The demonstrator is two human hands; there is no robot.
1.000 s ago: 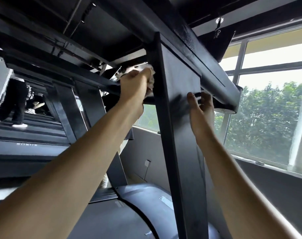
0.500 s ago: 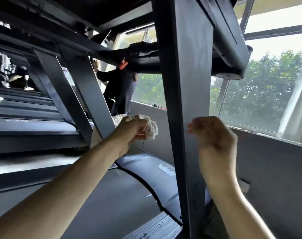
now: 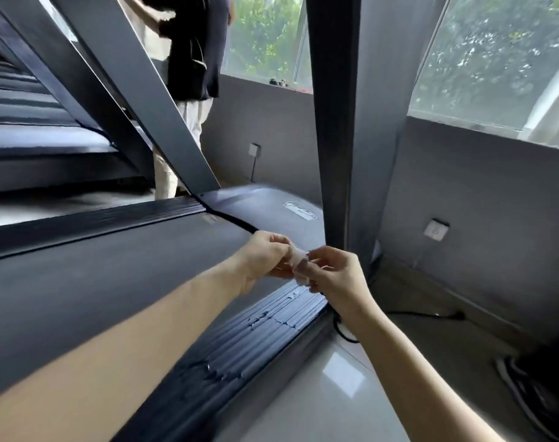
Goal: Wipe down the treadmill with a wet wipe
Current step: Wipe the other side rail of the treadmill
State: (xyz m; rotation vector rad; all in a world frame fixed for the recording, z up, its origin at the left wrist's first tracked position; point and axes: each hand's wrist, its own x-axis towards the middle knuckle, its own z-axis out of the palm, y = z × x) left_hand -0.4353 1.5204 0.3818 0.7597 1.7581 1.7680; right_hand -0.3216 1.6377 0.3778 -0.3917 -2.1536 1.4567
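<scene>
A small white wet wipe (image 3: pixel 299 262) is bunched between both hands, low over the treadmill's ribbed right side rail (image 3: pixel 272 317). My left hand (image 3: pixel 265 258) pinches its left end and my right hand (image 3: pixel 331 271) pinches its right end, fingertips almost meeting. Most of the wipe is hidden by the fingers. The dark treadmill belt (image 3: pixel 112 275) lies under my left forearm. The treadmill's dark right upright (image 3: pixel 339 122) rises just behind the hands, and the grey motor cover (image 3: pixel 272 208) sits beyond them.
A person in a black top and light trousers (image 3: pixel 189 59) stands at the neighbouring treadmill. Slanted dark uprights (image 3: pixel 118 78) cross the upper left. A grey wall with sockets (image 3: pixel 435 230) and windows is on the right, with a black cable (image 3: pixel 425 312) on the floor.
The view dropped from the console to the deck. Both hands came down, and the right hand, empty before, now pinches the wipe together with the left.
</scene>
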